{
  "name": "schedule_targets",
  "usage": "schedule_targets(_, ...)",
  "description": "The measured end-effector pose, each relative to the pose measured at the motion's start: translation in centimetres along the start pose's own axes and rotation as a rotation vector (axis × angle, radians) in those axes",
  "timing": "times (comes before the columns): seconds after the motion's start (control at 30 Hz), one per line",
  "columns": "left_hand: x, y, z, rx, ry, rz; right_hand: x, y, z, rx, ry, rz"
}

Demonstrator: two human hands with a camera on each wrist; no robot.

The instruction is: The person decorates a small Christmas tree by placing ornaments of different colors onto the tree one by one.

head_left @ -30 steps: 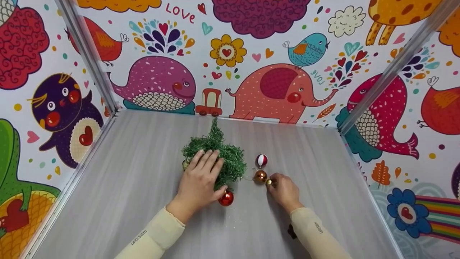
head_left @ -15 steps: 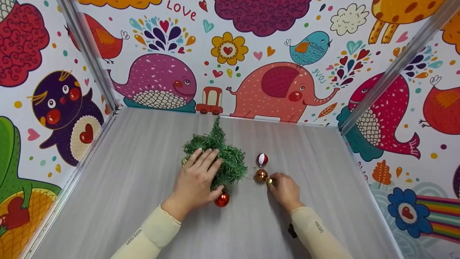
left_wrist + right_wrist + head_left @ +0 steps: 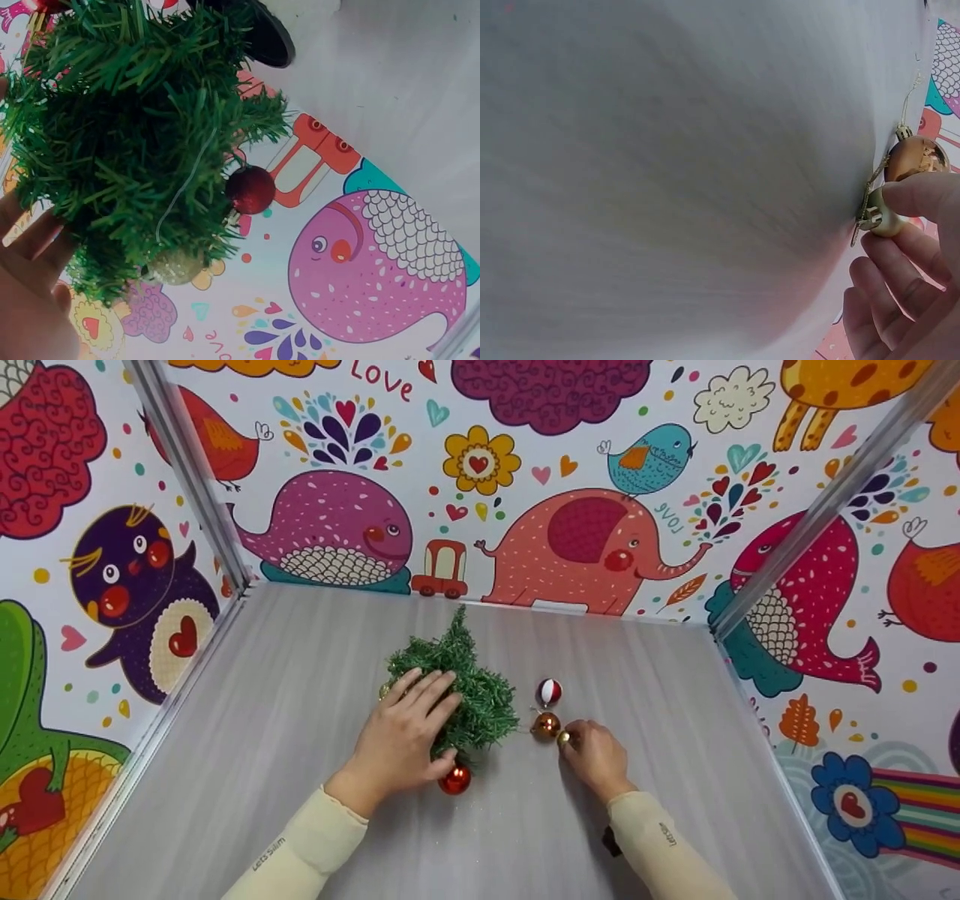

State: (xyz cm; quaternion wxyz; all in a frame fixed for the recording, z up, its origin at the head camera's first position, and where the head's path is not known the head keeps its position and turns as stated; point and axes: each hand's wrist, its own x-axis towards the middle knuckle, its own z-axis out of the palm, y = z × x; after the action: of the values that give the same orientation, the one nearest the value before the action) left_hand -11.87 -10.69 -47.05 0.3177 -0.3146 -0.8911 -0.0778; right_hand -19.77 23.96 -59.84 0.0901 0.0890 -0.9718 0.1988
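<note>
My left hand (image 3: 397, 739) lies with extended fingers against a small green artificial Christmas tree (image 3: 487, 701). Its thumb is right by a shiny red bauble (image 3: 454, 780) at the tree's near side. In the left wrist view, a dark red bauble (image 3: 252, 189) and a glittery pale gold bauble (image 3: 177, 270) hang among the branches, and the black base (image 3: 271, 39) shows at the top. My right hand (image 3: 600, 757) pinches a small gold bauble (image 3: 886, 217) between thumb and fingers, close over the table. A gold string loop hangs from its cap.
A copper bauble (image 3: 546, 725) lies just left of the right hand, with a red-and-white bauble (image 3: 549, 691) behind it. Printed cartoon walls (image 3: 337, 525) with metal corner posts border the grey table (image 3: 300, 660). Something small and black (image 3: 611, 841) shows beside the right sleeve.
The tree has turned slightly under my left hand: its tip has shifted right and the red bauble left. My left hand has drifted left. The right hand stays nearly still with the gold bauble.
</note>
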Motion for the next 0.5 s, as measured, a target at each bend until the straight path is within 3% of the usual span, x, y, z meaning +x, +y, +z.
schedule_targets(0.5,-0.52,-0.72,-0.68,-0.031,-0.027,0.021,-0.01,-0.04,0.05,0.001,0.021,-0.011)
